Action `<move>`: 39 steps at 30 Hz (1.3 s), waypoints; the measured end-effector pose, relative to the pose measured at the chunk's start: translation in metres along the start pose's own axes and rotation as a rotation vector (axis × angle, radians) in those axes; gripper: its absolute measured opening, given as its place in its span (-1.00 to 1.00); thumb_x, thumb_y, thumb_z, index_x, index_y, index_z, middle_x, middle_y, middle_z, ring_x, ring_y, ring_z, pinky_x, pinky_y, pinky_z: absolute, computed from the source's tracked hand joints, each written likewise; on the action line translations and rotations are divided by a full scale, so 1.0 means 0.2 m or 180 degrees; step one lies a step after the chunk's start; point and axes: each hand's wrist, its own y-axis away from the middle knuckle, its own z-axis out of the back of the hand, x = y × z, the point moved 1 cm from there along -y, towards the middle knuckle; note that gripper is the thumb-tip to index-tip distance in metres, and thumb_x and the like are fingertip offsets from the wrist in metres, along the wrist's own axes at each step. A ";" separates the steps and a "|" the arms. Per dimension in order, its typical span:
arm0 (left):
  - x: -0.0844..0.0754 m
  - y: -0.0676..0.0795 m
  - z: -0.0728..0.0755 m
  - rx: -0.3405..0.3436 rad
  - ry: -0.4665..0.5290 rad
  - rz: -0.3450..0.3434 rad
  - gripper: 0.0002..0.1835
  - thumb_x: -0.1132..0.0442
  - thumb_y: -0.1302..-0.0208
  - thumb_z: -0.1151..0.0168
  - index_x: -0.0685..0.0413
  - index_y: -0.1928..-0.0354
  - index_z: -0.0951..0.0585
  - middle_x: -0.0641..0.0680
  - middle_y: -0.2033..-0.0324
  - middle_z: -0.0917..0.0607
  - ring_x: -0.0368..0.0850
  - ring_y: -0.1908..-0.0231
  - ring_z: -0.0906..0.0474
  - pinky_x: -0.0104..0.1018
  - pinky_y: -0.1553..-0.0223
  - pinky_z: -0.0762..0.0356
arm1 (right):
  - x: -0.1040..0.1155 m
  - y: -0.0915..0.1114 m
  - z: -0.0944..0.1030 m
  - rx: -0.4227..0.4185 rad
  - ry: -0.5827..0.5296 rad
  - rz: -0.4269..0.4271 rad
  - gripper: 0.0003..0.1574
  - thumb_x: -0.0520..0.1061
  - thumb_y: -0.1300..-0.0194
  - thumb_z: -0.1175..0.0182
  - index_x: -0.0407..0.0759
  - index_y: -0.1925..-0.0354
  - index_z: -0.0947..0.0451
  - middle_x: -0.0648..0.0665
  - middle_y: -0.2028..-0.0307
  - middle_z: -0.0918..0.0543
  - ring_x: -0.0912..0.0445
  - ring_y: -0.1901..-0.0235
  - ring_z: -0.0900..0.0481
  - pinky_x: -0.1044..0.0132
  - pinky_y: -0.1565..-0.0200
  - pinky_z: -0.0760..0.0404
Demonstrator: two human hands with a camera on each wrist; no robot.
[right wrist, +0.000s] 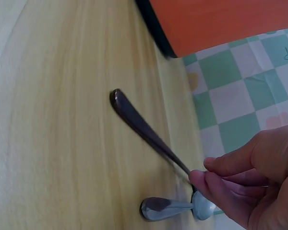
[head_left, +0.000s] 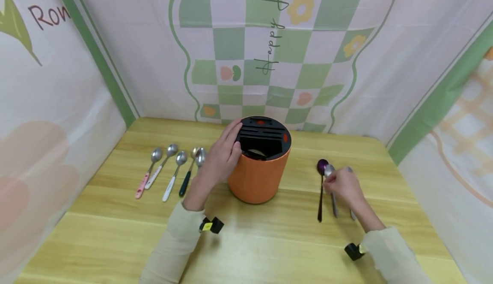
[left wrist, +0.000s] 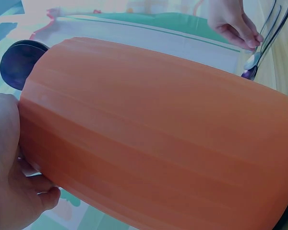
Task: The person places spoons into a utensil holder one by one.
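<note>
An orange utensil holder [head_left: 256, 179] with a black slotted top [head_left: 262, 132] stands on the table. My left hand [head_left: 217, 160] grips its upper left side at the rim; fingers and thumb curve along it in the left wrist view. At the right, my right hand [head_left: 345, 185] pinches the neck of a dark purple spoon [right wrist: 146, 132] between thumb and fingertips. The purple bowl [head_left: 322, 166] shows in the head view. A silver spoon [right wrist: 168, 208] lies just beside it, and another spoon [head_left: 352, 214] is partly hidden under the right hand.
Left of the holder lie several spoons, among them a pink-handled spoon [head_left: 142, 184], a white-handled spoon [head_left: 168, 189] and a dark green-handled spoon [head_left: 185, 184]. The left forearm partly covers one silver spoon [head_left: 200, 156]. Behind the wooden table [head_left: 262, 241] hangs a printed curtain [head_left: 154, 61].
</note>
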 end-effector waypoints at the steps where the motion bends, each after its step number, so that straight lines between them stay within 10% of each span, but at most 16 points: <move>1: 0.00 0.00 0.00 -0.0001 0.0002 -0.0005 -0.38 0.16 -0.45 0.28 0.24 -0.49 -0.22 0.10 -0.53 -0.19 0.05 -0.44 -0.28 -0.05 -0.43 -0.31 | -0.01 -0.01 -0.01 0.0042 0.0044 -0.0005 -0.84 -0.24 -0.13 -0.34 -0.36 0.34 -0.73 -0.20 0.48 -0.75 0.08 0.52 -0.61 0.27 0.46 -0.60; 14: 0.00 0.00 0.01 0.0044 -0.0013 0.0057 -0.38 0.15 -0.46 0.30 0.20 -0.51 -0.20 0.07 -0.54 -0.17 0.05 -0.44 -0.29 -0.03 -0.41 -0.33 | 0.02 -0.08 -0.06 0.0258 0.0395 -0.0208 -0.69 -0.21 -0.15 -0.34 -0.22 0.69 -0.57 -0.08 0.73 -0.58 0.18 0.75 -0.39 0.39 0.65 -0.40; 29: -0.01 0.00 0.01 0.0033 0.0017 0.0027 -0.38 0.15 -0.47 0.32 0.22 -0.51 -0.20 0.08 -0.54 -0.18 0.06 -0.44 -0.28 -0.03 -0.41 -0.34 | -0.03 -0.09 -0.05 0.0351 -0.0343 -0.0472 -0.51 -0.21 -0.24 -0.26 -0.09 0.77 -0.37 0.07 0.77 -0.40 0.14 0.63 -0.55 0.36 0.45 -0.62; 39: 0.00 0.00 0.00 0.0008 0.0002 -0.0024 -0.39 0.15 -0.47 0.30 0.23 -0.49 -0.22 0.10 -0.53 -0.20 0.08 -0.42 -0.31 -0.01 -0.38 -0.37 | 0.00 -0.08 -0.03 0.0116 -0.0451 -0.0263 -0.80 -0.24 -0.26 -0.24 -0.31 0.48 -0.54 -0.17 0.49 -0.67 0.12 0.55 -0.56 0.38 0.51 -0.58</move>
